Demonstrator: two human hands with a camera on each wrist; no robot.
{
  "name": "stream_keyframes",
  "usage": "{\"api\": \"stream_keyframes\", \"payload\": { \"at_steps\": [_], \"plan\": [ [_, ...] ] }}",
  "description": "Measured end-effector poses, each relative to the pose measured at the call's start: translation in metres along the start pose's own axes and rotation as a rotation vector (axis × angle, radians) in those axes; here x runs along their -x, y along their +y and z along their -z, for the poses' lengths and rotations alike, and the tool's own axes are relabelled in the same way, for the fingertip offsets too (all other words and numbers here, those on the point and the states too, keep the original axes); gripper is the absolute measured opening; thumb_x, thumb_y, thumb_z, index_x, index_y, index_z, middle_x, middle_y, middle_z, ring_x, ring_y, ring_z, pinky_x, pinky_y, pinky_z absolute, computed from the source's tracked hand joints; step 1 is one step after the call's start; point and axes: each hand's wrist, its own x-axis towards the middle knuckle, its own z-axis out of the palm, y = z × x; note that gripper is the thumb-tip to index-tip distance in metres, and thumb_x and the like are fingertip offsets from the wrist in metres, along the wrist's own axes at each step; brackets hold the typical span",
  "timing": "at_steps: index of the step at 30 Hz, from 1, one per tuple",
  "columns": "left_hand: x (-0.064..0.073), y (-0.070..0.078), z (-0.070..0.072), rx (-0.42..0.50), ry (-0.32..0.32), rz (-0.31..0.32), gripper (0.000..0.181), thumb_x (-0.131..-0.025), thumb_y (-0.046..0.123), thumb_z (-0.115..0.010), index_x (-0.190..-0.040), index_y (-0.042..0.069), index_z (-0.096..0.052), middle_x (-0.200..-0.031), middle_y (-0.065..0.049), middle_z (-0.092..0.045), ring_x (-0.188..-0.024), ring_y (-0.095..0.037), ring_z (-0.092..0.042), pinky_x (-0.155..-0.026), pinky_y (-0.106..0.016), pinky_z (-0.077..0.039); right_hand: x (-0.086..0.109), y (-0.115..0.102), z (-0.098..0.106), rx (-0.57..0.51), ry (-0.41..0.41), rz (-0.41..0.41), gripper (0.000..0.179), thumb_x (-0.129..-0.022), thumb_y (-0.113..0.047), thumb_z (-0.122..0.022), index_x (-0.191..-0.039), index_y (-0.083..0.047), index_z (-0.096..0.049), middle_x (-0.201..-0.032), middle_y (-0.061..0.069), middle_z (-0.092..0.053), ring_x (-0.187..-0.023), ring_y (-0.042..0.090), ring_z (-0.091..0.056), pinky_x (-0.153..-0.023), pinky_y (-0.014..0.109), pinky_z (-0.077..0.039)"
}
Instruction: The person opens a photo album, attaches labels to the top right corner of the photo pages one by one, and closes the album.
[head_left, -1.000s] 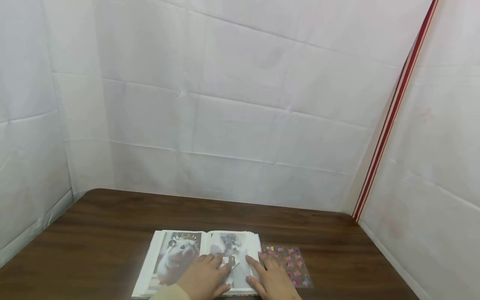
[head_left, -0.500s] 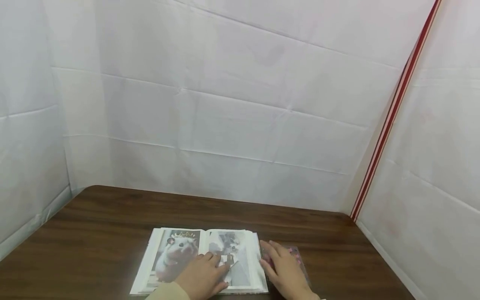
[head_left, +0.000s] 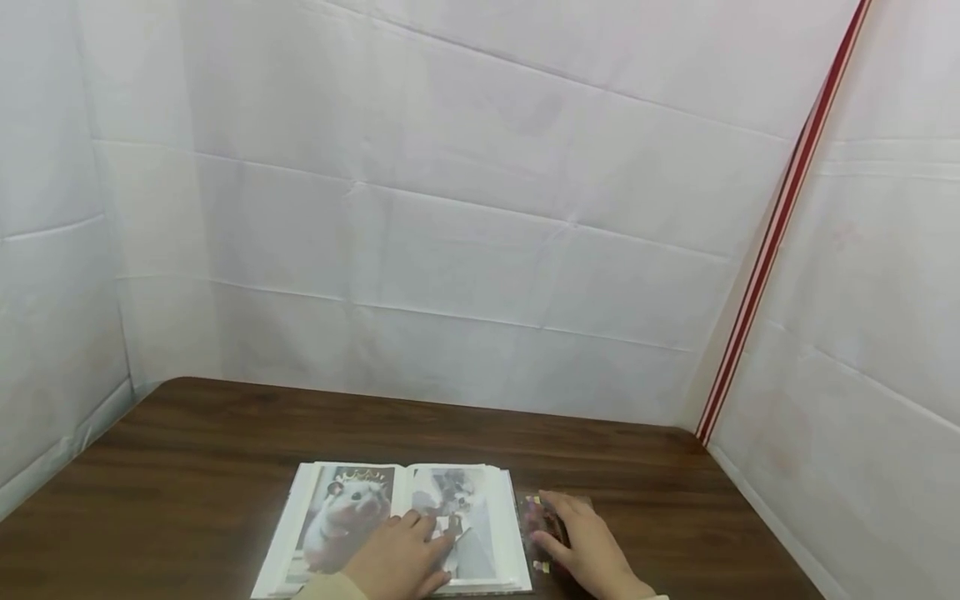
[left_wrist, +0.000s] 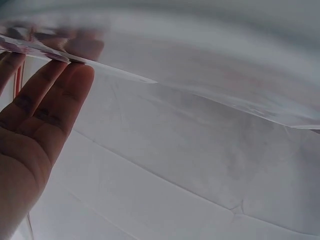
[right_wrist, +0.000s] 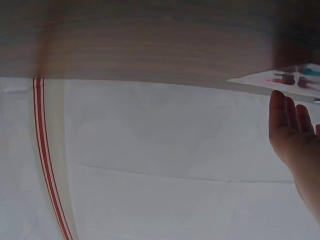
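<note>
An open photo album (head_left: 503, 546) lies on the table, a crowned white hamster picture on its left page and a greyish picture on its right page. My left hand (head_left: 397, 554) rests across the middle of the album, its fingertips on the right page. In the left wrist view, the fingers (left_wrist: 62, 100) of that hand touch the glossy page. Just right of the album, my right hand (head_left: 588, 546) lies over a clear sticker sheet (head_left: 534, 521) with small colourful figures and covers much of it. The right wrist view shows that hand's fingertips close to the sheet; firm contact is unclear there.
The dark brown wooden table (head_left: 360, 421) extends behind and to both sides of the album. White cloth (head_left: 450, 250) hangs around the table at the back and sides, with a red-striped band (head_left: 772, 233) at the right corner.
My right hand has moved right, off the album's right page and onto the sticker sheet. My left hand has stayed on the album. The head view has shifted slightly.
</note>
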Motion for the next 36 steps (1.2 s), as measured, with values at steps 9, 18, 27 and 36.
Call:
{"api": "stream_keyframes", "payload": {
  "at_steps": [9, 18, 27, 36],
  "plan": [
    [-0.001, 0.001, 0.002, 0.009, -0.019, 0.005, 0.042, -0.083, 0.053, -0.051, -0.112, 0.024, -0.059, -0.102, -0.002, -0.063, -0.085, -0.016, -0.058, -0.065, -0.03, -0.049, 0.01, 0.005, -0.002, 0.025, -0.032, 0.022, 0.071, -0.079, -0.061, -0.048, -0.133, -0.016, -0.043, -0.136, 0.009, -0.046, -0.125, 0.036, -0.041, -0.096, 0.061, -0.031],
    [0.001, -0.002, 0.005, 0.01, -0.007, 0.007, 0.041, -0.083, 0.051, -0.051, -0.112, 0.023, -0.059, -0.101, -0.002, -0.062, -0.087, -0.016, -0.057, -0.067, -0.031, -0.05, 0.01, -0.001, -0.006, 0.121, -0.038, -0.022, 0.072, -0.08, -0.066, -0.041, -0.135, -0.019, -0.041, -0.138, 0.008, -0.044, -0.129, 0.034, -0.038, -0.097, 0.064, -0.028],
    [0.001, -0.001, 0.003, 0.019, -0.006, 0.0, 0.042, -0.083, 0.052, -0.051, -0.113, 0.023, -0.059, -0.101, -0.002, -0.062, -0.086, -0.016, -0.057, -0.065, -0.03, -0.049, 0.012, 0.003, -0.011, 0.07, 0.005, -0.015, 0.069, -0.08, -0.065, -0.044, -0.134, -0.022, -0.042, -0.136, 0.007, -0.047, -0.127, 0.035, -0.04, -0.099, 0.062, -0.027],
    [0.002, -0.001, -0.001, -0.006, 0.031, -0.015, 0.042, -0.083, 0.052, -0.051, -0.111, 0.023, -0.06, -0.098, -0.001, -0.062, -0.084, -0.016, -0.057, -0.063, -0.028, -0.048, 0.013, 0.003, -0.014, 0.078, 0.013, -0.023, 0.071, -0.079, -0.065, -0.044, -0.132, -0.019, -0.043, -0.133, 0.006, -0.049, -0.124, 0.036, -0.042, -0.099, 0.06, -0.029]
  ]
}}
